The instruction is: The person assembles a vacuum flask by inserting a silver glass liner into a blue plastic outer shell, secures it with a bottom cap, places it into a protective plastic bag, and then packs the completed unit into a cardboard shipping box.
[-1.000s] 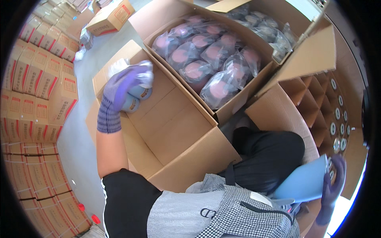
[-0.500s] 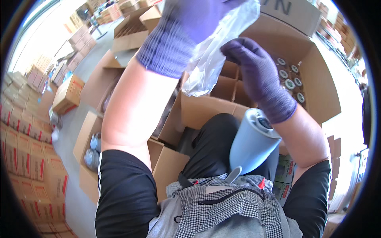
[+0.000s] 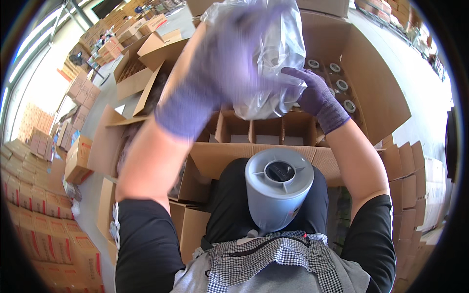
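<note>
Both my hands wear purple knit gloves and are raised in front of me. My left hand (image 3: 220, 63) grips the upper part of a clear plastic bag (image 3: 273, 58); it is blurred. My right hand (image 3: 315, 95) holds the bag's lower right edge. What is inside the bag cannot be made out. A grey-blue cylindrical container (image 3: 278, 188) with a dark round opening on top stands upright against my body on my lap, touched by neither hand. Below the bag lies an open cardboard box with dividers (image 3: 266, 129); several round capped items (image 3: 337, 85) fill its far cells.
Open cardboard boxes (image 3: 141, 73) stand to the left on the grey floor. Stacks of sealed cartons (image 3: 34, 205) line the left side, and more cartons (image 3: 410, 180) stand at the right. A smaller open box (image 3: 190, 224) sits by my left knee.
My view has swung from the box of pink packed items to the divided box. Both hands came up with the plastic bag; the grey-blue container moved from my right hand to my lap.
</note>
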`<state>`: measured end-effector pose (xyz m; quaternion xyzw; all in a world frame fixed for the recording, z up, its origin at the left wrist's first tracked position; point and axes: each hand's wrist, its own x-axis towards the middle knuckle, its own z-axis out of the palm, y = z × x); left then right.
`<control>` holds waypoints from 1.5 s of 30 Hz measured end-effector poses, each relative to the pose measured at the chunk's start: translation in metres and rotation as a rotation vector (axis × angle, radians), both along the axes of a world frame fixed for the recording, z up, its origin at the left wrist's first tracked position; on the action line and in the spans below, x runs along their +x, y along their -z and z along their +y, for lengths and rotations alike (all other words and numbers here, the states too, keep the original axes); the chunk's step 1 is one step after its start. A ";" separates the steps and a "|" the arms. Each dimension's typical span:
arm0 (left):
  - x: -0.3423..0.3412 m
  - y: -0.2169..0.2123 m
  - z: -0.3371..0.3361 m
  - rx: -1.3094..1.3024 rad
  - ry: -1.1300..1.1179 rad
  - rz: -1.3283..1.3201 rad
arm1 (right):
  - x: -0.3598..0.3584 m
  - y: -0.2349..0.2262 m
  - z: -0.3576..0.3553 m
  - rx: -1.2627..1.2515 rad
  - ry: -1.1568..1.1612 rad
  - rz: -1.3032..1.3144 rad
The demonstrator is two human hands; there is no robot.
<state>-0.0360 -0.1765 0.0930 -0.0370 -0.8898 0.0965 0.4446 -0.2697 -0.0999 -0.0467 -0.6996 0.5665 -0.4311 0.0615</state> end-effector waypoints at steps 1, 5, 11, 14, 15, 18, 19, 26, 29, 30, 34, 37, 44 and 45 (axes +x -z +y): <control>0.006 0.024 0.015 0.078 -0.097 -0.048 | -0.008 0.007 -0.002 -0.039 -0.058 -0.063; -0.014 0.127 0.000 0.773 -0.204 0.032 | -0.007 0.037 0.000 -0.046 -0.096 -0.234; -0.036 0.217 0.008 0.798 -0.126 -0.070 | 0.040 0.100 0.050 0.085 -0.004 -1.346; -0.003 0.245 0.018 1.818 0.108 -0.061 | 0.014 0.127 0.075 0.186 0.121 -1.520; 0.015 0.244 0.025 1.998 0.255 0.054 | 0.001 0.133 0.099 0.223 0.061 -1.503; 0.086 0.207 0.064 2.220 0.551 0.049 | 0.004 0.097 0.161 0.426 -0.377 -1.474; 0.108 0.203 0.076 2.150 0.608 -0.007 | 0.009 0.074 0.178 0.457 -0.464 -1.270; 0.148 0.179 0.161 1.161 0.370 -0.656 | 0.059 0.025 0.239 0.561 -0.470 -0.248; 0.150 0.200 0.201 1.165 0.228 -0.528 | 0.097 0.049 0.272 0.502 -0.330 -0.081; 0.147 0.203 0.209 1.118 0.155 -0.461 | 0.103 0.064 0.276 0.485 -0.339 -0.021; 0.115 0.231 0.203 1.623 0.191 0.238 | 0.100 0.098 0.243 0.248 -0.186 -0.149; 0.104 0.211 0.190 0.999 -0.166 0.289 | 0.109 0.081 0.236 0.278 -0.066 -0.372; 0.226 0.236 0.285 0.559 -0.094 -0.234 | 0.150 0.104 0.337 0.316 -0.397 0.119; 0.238 0.246 0.285 0.544 -0.136 -0.208 | 0.150 0.090 0.337 0.358 -0.371 0.120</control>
